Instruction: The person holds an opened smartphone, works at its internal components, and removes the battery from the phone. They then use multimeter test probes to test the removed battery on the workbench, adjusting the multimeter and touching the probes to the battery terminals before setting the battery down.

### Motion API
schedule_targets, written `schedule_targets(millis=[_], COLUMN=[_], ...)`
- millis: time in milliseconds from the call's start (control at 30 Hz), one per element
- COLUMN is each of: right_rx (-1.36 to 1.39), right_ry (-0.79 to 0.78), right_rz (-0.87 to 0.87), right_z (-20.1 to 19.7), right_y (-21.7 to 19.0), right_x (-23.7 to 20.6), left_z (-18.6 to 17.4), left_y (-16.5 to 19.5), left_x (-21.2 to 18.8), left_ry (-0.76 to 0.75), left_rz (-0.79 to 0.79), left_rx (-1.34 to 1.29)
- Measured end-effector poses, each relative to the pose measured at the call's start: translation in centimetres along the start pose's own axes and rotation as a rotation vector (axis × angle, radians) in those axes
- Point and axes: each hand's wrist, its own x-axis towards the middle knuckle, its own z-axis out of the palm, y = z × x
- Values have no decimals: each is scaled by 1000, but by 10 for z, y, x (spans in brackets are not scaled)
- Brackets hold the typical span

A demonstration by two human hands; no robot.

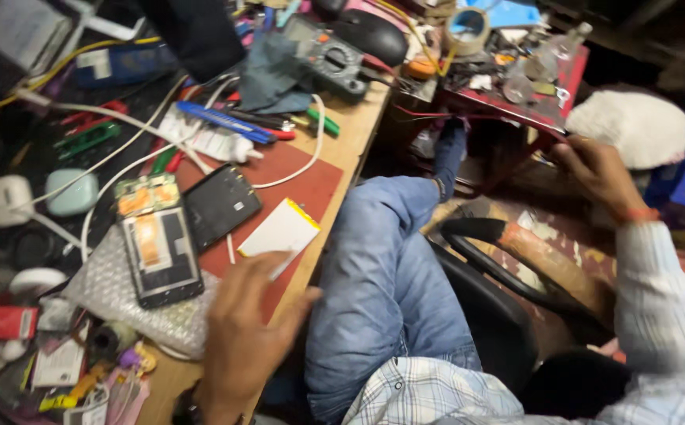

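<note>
White battery pack (282,230) | lies on red mat, near edge of desk (358,134) | my left hand (244,330) spread flat, fingertips touching it | right hand (594,169) fingers curled at red tray (516,106), far right, grip unclear | next: pinch pack's edge to lift, I judge.

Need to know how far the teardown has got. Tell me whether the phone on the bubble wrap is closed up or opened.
Opened. The phone lies on the bubble wrap with its inner frame and an orange ribbon cable exposed.

Two hands show: the left hand (240,330) and the right hand (594,169). On the bench lie one opened phone (160,256), one black back cover (220,205), one white battery (279,232) and one multimeter (331,57). There is also one blue knife (224,122), one tape roll (468,27) and one red mat (311,189).
</note>
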Motion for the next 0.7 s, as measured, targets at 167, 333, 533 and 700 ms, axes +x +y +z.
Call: schedule_targets(millis=[167,333,533,700], right_rx=[768,944,800,-177], right_ry=[-47,-542,-530,-652], right_rz=[-62,-332,-334,-454], right_z=[20,91,123,80], right_y=[-153,-240,-286,-313], right_x=[-81,-125,-122,-89], left_z=[9,35,59,59], left_y=[27,34,8,-3], left_x=[-12,-31,-45,-50], left_ry=[-267,-159,-330,-570], left_rz=[-30,265,31,-294], left_rx=[-446,-533,-795,-1012])
